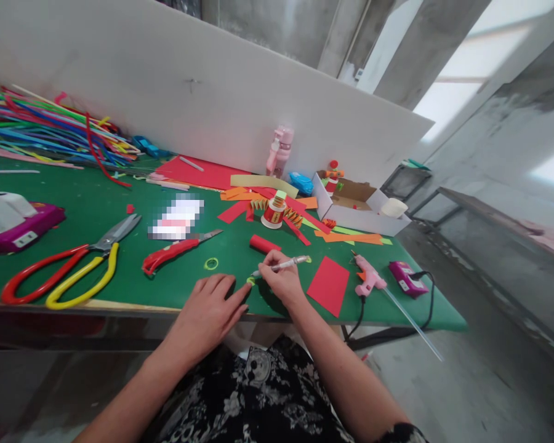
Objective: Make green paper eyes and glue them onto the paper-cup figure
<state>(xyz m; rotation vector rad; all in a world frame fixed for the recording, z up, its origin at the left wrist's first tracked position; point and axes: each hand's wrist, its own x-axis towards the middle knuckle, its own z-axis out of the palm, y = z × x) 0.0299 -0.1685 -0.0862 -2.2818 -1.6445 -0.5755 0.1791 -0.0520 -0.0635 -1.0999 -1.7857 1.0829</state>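
Observation:
My right hand is closed round a white-and-silver pen, its tip down at a small yellow-green paper piece on the green table. Flat on the table near the front edge lies my left hand, fingers stretched out, with a fingertip at that same piece. A yellow-green ring rests just beyond the left fingers. Behind my right hand is a red paper roll, and to its right a red paper rectangle.
Left are large scissors and a red-handled cutter. A paper figure with folded arms stands among paper strips. A pink glue gun and purple power block lie right. Behind stand a pink bottle and white box.

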